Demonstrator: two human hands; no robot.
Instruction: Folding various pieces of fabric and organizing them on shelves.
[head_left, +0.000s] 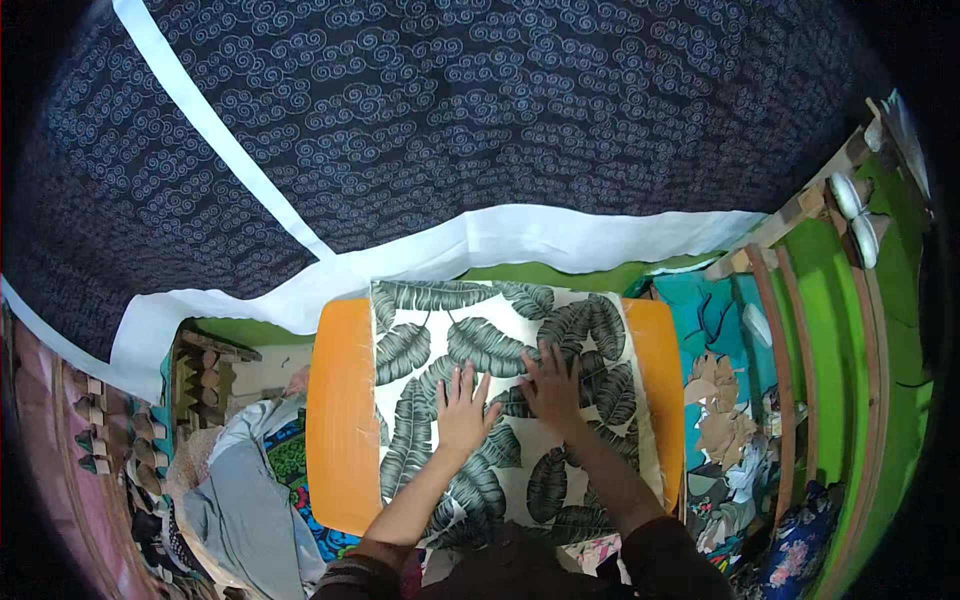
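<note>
In the head view, the leaf-print cloth [545, 490], off-white with dark grey fronds, lies spread over the middle of the orange table [340, 420], just below the centre of the picture toward six o'clock. Bare orange shows on the cloth's nine o'clock and three o'clock sides, and loose threads fray along its three o'clock edge. The left hand [464, 408] rests palm down on the cloth, its forearm coming in from seven o'clock; its fingers are slightly apart, pointing to twelve, with the thumb out toward two. The right hand [552, 388] also lies palm down on the cloth, just beside the left toward two o'clock, its forearm coming from five; its fingers are spread apart. Neither hand is clamped on anything, and the two are not touching.

Beyond the table, from ten o'clock round to one, hangs a dark curtain [450, 120] with a pale swirl pattern, a wavy white band [520, 235] along its lower edge and a white strip [220, 125] slanting across it. Toward eight o'clock a grey cloth [250, 510] lies heaped near the table. Toward three, fabric scraps [725, 420] are piled beside a wooden rack [790, 370]; farther round, near two, two white rounded objects [864, 241] sit on its timber.
</note>
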